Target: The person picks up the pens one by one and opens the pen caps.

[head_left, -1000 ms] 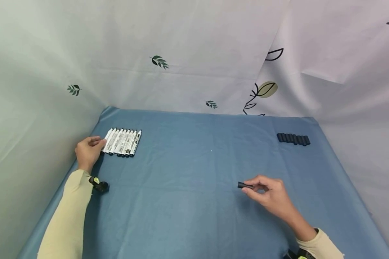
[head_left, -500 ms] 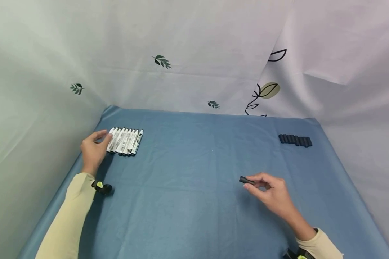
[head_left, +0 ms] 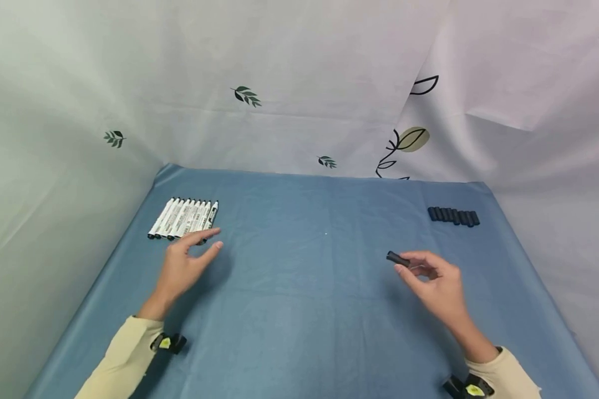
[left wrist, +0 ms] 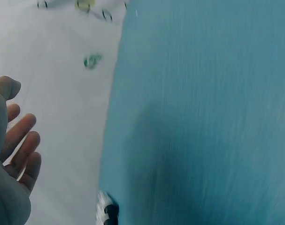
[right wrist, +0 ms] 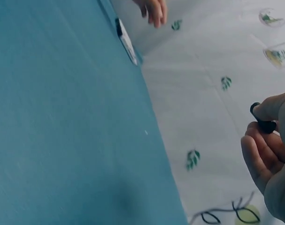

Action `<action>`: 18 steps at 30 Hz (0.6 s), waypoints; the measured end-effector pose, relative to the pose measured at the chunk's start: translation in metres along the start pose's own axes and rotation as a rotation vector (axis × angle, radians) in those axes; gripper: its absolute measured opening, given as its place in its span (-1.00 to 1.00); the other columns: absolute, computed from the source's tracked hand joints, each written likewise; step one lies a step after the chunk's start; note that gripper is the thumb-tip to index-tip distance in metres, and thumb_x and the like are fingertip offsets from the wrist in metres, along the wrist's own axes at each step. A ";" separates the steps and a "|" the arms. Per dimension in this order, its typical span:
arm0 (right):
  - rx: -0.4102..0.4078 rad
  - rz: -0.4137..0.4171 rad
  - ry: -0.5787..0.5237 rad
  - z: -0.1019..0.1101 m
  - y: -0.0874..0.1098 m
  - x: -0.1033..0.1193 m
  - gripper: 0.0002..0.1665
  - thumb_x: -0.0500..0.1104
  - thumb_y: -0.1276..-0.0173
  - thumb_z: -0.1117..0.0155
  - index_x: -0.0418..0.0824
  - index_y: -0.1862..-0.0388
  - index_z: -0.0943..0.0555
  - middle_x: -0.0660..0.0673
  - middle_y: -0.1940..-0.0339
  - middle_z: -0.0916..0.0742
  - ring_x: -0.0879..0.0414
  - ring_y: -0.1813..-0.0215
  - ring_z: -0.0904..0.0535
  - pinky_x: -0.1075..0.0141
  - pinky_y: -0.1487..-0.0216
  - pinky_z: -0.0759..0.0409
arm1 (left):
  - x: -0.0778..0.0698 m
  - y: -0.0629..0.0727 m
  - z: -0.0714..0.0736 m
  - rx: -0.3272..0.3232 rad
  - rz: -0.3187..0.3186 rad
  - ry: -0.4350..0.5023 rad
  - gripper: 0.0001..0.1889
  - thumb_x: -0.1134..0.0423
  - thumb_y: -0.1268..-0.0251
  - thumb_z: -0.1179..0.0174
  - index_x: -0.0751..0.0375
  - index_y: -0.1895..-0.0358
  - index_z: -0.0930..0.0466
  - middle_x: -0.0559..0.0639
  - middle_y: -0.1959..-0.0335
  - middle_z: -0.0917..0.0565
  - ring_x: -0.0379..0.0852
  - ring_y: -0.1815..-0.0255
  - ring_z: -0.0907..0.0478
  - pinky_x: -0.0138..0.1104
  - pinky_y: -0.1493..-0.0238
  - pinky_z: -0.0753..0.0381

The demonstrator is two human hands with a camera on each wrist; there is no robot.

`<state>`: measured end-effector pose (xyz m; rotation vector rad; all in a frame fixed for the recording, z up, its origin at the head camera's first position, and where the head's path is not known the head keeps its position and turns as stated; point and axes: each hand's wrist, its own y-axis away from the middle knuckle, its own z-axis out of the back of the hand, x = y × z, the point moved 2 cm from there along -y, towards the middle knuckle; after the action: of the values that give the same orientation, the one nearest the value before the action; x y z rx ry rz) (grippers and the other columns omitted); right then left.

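Between thumb and fingers, my right hand (head_left: 436, 282) pinches a black marker cap (head_left: 397, 259), held above the cloth; the right wrist view shows the same cap (right wrist: 263, 119) at the fingertips. My left hand (head_left: 183, 269) holds nothing, its thumb and fingers spread apart. It hovers just in front of a row of white markers (head_left: 182, 216) lying side by side at the back left, and overlaps their near ends in the head view. In the left wrist view the left hand's fingers (left wrist: 24, 154) are spread, with part of the markers (left wrist: 106, 209) at the lower edge.
Several black caps (head_left: 454, 216) lie in a row at the back right. A blue cloth (head_left: 289, 316) covers the table. Pale curtains (head_left: 289, 72) with leaf prints rise along the back and both sides.
My left hand has left the far-left end of the marker row and moved right and nearer, its fingers spreading. My right hand, with the cap, has shifted slightly right and farther away.
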<state>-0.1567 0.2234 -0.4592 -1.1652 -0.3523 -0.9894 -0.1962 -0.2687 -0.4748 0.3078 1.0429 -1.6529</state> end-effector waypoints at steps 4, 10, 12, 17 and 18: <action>-0.075 0.012 0.108 0.017 -0.011 -0.013 -0.58 -0.68 0.05 -0.48 -0.42 0.18 -0.73 -0.11 0.27 -0.74 0.45 0.31 -0.61 0.64 0.26 -0.56 | -0.020 0.015 -0.006 0.030 -0.005 0.039 -0.58 0.29 -0.29 -0.44 0.07 -0.22 -0.71 -0.01 -0.12 -0.74 -0.11 -0.05 -0.59 -0.42 0.00 -0.50; -0.199 -0.052 0.205 0.050 -0.034 -0.042 -0.68 -0.53 -0.08 -0.53 -0.38 0.15 -0.75 0.25 0.27 -0.69 0.52 0.30 -0.57 0.68 0.24 -0.51 | -0.037 0.035 -0.015 0.028 -0.001 0.061 -0.63 0.35 -0.22 -0.47 0.08 -0.11 -0.76 -0.02 -0.06 -0.76 -0.04 0.04 -0.61 -0.45 0.06 -0.51; -0.251 -0.089 0.225 0.060 -0.041 -0.055 -0.72 -0.47 -0.15 -0.53 -0.40 0.13 -0.74 0.35 0.28 -0.67 0.53 0.29 -0.57 0.69 0.23 -0.50 | -0.041 0.040 -0.018 0.032 -0.016 0.053 -0.65 0.35 -0.22 -0.47 0.08 -0.09 -0.78 -0.04 -0.04 -0.77 -0.08 0.06 -0.62 -0.43 0.09 -0.53; -0.354 -0.223 0.262 0.083 -0.054 -0.090 -0.71 -0.25 -0.30 -0.50 -0.34 0.04 -0.75 0.44 0.28 -0.65 0.54 0.23 -0.58 0.69 0.20 -0.47 | -0.048 0.049 -0.023 0.057 -0.061 0.085 -0.65 0.37 -0.21 -0.47 0.09 -0.08 -0.78 -0.08 -0.06 -0.76 -0.21 -0.04 -0.63 -0.49 0.01 -0.53; -0.365 -0.246 0.273 0.086 -0.055 -0.097 -0.69 -0.20 -0.32 -0.49 -0.32 0.01 -0.75 0.43 0.27 -0.64 0.54 0.22 -0.58 0.68 0.19 -0.46 | -0.049 0.050 -0.024 0.059 -0.069 0.098 -0.65 0.39 -0.20 -0.47 0.09 -0.07 -0.78 -0.08 -0.07 -0.76 -0.21 -0.07 -0.63 -0.51 -0.03 -0.52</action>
<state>-0.2330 0.3417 -0.4584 -1.3106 -0.0971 -1.4547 -0.1415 -0.2191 -0.4793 0.3992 1.0896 -1.7472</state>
